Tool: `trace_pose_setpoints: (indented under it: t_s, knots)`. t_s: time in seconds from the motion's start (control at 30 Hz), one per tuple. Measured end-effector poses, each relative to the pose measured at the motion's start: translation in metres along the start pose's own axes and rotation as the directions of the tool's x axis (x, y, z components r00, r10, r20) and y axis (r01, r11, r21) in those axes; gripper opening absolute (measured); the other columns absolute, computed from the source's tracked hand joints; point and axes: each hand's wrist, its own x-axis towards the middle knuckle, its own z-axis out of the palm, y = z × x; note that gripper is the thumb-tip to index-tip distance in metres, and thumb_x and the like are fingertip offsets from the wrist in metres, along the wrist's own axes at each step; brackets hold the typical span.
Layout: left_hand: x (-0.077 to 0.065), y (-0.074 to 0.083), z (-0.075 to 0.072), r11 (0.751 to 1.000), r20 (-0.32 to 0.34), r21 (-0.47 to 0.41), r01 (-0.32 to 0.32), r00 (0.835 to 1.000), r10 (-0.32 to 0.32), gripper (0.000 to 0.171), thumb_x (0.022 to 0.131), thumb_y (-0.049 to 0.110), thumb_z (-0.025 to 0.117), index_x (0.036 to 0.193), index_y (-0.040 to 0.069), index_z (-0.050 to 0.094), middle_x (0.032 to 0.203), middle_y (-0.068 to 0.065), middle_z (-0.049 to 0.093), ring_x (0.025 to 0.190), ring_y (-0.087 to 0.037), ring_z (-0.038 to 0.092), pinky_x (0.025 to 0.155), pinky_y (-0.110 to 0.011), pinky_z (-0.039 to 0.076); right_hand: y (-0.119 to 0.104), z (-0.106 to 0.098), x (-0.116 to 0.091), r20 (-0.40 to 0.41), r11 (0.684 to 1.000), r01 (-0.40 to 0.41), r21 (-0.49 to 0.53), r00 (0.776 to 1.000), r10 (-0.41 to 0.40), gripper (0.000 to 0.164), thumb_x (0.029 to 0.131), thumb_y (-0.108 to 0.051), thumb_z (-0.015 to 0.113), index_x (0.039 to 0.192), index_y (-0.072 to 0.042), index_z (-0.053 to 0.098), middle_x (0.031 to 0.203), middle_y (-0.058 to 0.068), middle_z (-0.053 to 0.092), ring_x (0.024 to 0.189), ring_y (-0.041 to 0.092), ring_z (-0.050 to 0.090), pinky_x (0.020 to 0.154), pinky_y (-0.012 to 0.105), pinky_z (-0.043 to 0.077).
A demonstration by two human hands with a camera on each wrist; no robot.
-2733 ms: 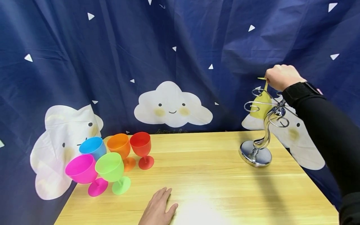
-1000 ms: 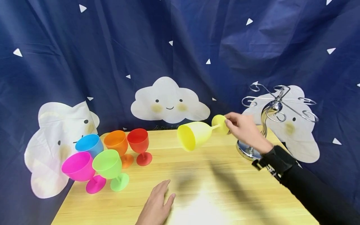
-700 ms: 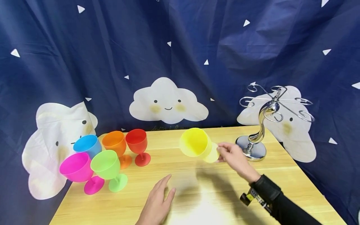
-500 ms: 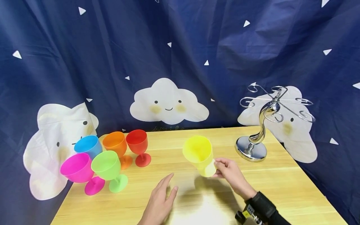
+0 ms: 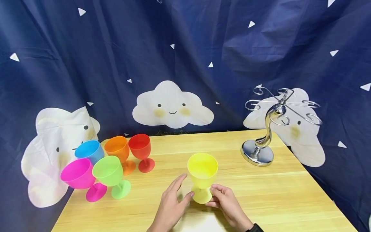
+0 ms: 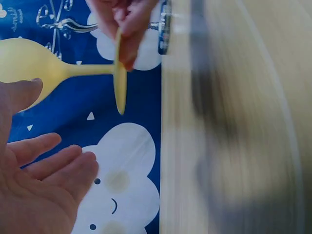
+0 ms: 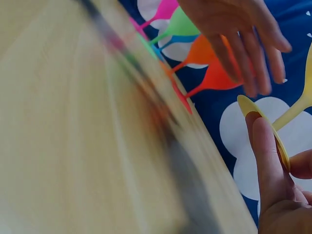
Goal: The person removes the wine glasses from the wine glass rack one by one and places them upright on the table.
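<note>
My right hand [image 5: 227,206] pinches the foot of a yellow plastic goblet [image 5: 203,167], thumb on top and fingers beneath, as the right wrist view shows. Bowl up, the goblet is held upright above the wooden table. My left hand [image 5: 171,203] is on the goblet's left side with fingers loosely extended, its thumb tip close to the foot. In the left wrist view, that thumb overlaps the yellow bowl [image 6: 29,61], while the right-hand fingers grip the foot's far edge.
Several goblets stand grouped at the table's left: pink [image 5: 78,174], light green [image 5: 108,170], blue [image 5: 90,151], orange [image 5: 117,149] and red [image 5: 140,146]. A chrome stand [image 5: 258,153] with curled arms is at the back right. A dark blue cloud-print curtain [image 5: 185,42] hangs behind.
My right hand has brought the yellow goblet from the chrome stand, where it was upside down, left to the table's middle, turning it upright. My left hand has risen beside it.
</note>
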Motion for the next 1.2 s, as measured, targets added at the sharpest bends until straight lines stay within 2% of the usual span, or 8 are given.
trace_pose_setpoints:
  t_s: [0.13, 0.23, 0.33, 0.5, 0.73, 0.93, 1.1, 1.2]
  knots:
    - [0.003, 0.004, 0.006, 0.986, -0.038, -0.169, -0.001, 0.999, -0.006, 0.054, 0.090, 0.031, 0.082, 0.140, 0.023, 0.062, 0.140, -0.001, 0.067, 0.131, -0.024, 0.064, 0.108, -0.036, 0.057, 0.007, 0.012, -0.001, 0.002, 0.998, -0.016, 0.059, 1.000, 0.016, 0.029, 0.107, -0.014, 0.050, 0.120, 0.010, 0.060, 0.094, 0.001, 0.075, 0.078, 0.007, 0.074, 0.075, 0.025, 0.066]
    - [0.006, 0.006, 0.012, 0.947, -0.064, -0.320, 0.025, 0.997, -0.048, 0.044, 0.086, 0.026, 0.085, 0.128, 0.022, 0.070, 0.126, 0.001, 0.075, 0.121, -0.016, 0.069, 0.105, -0.028, 0.058, 0.010, 0.020, -0.001, 0.005, 0.996, -0.015, 0.092, 1.000, 0.014, 0.026, 0.107, -0.014, 0.051, 0.117, 0.008, 0.061, 0.094, 0.000, 0.075, 0.078, 0.007, 0.074, 0.075, 0.025, 0.066]
    - [0.007, 0.005, 0.016, 0.920, -0.099, -0.390, 0.040, 0.991, -0.086, 0.034, 0.084, 0.018, 0.086, 0.115, 0.019, 0.074, 0.111, 0.000, 0.079, 0.108, -0.011, 0.073, 0.099, -0.028, 0.061, 0.010, 0.027, -0.001, 0.014, 0.992, -0.012, 0.122, 1.000, 0.011, 0.026, 0.107, -0.014, 0.052, 0.119, 0.007, 0.061, 0.097, -0.001, 0.076, 0.079, 0.007, 0.075, 0.076, 0.025, 0.066]
    - [0.006, 0.002, 0.019, 0.936, -0.137, -0.346, 0.069, 0.983, -0.123, 0.024, 0.084, 0.019, 0.086, 0.106, 0.024, 0.076, 0.098, 0.004, 0.080, 0.095, -0.010, 0.076, 0.092, -0.026, 0.061, 0.008, 0.034, -0.001, 0.017, 0.990, 0.002, 0.142, 1.000, -0.005, 0.033, 0.107, -0.016, 0.054, 0.126, 0.010, 0.058, 0.100, 0.001, 0.076, 0.078, 0.007, 0.074, 0.078, 0.025, 0.066]
    - [0.004, 0.001, 0.022, 0.932, -0.191, -0.360, 0.045, 0.974, -0.120, 0.021, 0.084, 0.019, 0.086, 0.104, 0.022, 0.078, 0.091, 0.001, 0.080, 0.088, -0.010, 0.076, 0.084, -0.022, 0.060, 0.007, 0.038, -0.001, 0.020, 0.991, 0.011, 0.130, 1.000, -0.014, 0.037, 0.107, -0.015, 0.054, 0.130, 0.014, 0.056, 0.104, 0.003, 0.076, 0.082, 0.008, 0.075, 0.078, 0.024, 0.066]
    - [0.004, 0.003, 0.023, 0.934, -0.206, -0.355, 0.036, 0.972, -0.115, 0.021, 0.084, 0.013, 0.085, 0.103, 0.021, 0.078, 0.092, 0.001, 0.080, 0.088, -0.009, 0.076, 0.083, -0.021, 0.062, 0.006, 0.038, -0.001, 0.025, 0.991, 0.012, 0.134, 1.000, -0.015, 0.040, 0.107, -0.016, 0.054, 0.133, 0.014, 0.053, 0.106, 0.004, 0.076, 0.084, 0.009, 0.075, 0.079, 0.024, 0.065]
    - [0.006, 0.005, 0.022, 0.951, -0.239, -0.308, 0.009, 0.967, -0.087, 0.023, 0.084, 0.004, 0.083, 0.101, 0.020, 0.079, 0.097, 0.001, 0.081, 0.092, -0.006, 0.074, 0.085, -0.023, 0.064, 0.003, 0.036, 0.000, 0.027, 0.994, 0.020, 0.108, 0.999, -0.023, 0.039, 0.105, -0.014, 0.057, 0.131, 0.014, 0.053, 0.097, -0.001, 0.073, 0.080, 0.007, 0.073, 0.080, 0.026, 0.066]
    - [0.008, 0.005, 0.018, 0.959, -0.255, -0.282, 0.000, 0.964, -0.075, 0.025, 0.085, 0.000, 0.081, 0.101, 0.019, 0.079, 0.101, 0.002, 0.081, 0.096, -0.007, 0.074, 0.086, -0.024, 0.064, 0.000, 0.031, 0.000, 0.029, 0.997, 0.034, 0.067, 0.999, -0.036, 0.043, 0.104, -0.015, 0.059, 0.135, 0.013, 0.050, 0.098, 0.001, 0.075, 0.083, 0.009, 0.074, 0.083, 0.028, 0.066]
